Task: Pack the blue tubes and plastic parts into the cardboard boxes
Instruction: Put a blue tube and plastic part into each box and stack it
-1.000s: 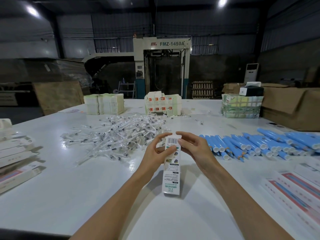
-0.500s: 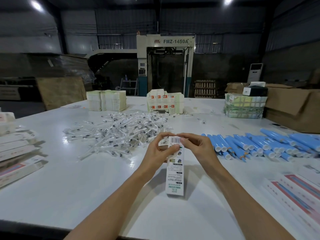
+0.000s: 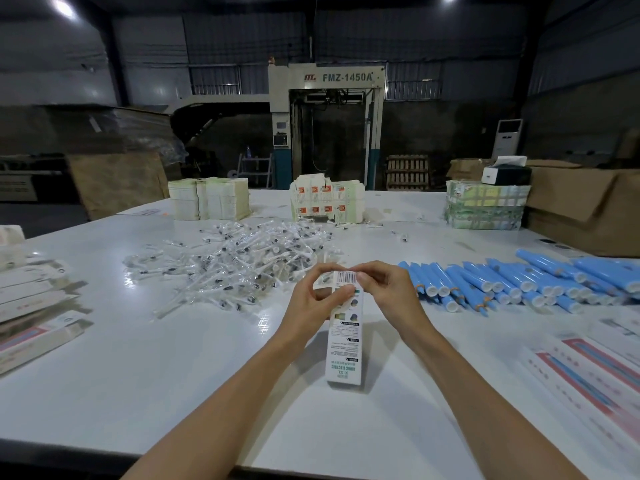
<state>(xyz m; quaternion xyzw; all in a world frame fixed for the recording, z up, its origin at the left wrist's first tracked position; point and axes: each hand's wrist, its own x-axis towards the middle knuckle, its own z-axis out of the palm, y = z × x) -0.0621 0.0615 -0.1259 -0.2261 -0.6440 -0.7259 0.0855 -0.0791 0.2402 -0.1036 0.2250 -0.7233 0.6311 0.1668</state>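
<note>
A narrow white cardboard box (image 3: 344, 344) stands upright on the white table (image 3: 138, 358), printed side toward me. My left hand (image 3: 313, 299) grips its upper part from the left. My right hand (image 3: 388, 289) pinches the barcoded top flap from the right. A heap of clear bagged plastic parts (image 3: 239, 265) lies behind the hands to the left. Rows of blue tubes (image 3: 512, 284) with white caps lie to the right. What is inside the box is hidden.
Flat box blanks (image 3: 595, 372) lie at the right front, more boxes (image 3: 31, 317) at the left edge. Stacks of folded cartons (image 3: 209, 200) (image 3: 327, 200) and a taped bundle (image 3: 485, 207) stand at the far side. Large brown cartons (image 3: 588, 206) sit far right.
The view has tilted slightly. Both hands stay at the box top; the fingers have worked the barcoded flap a little, and the box stands in the same spot.
</note>
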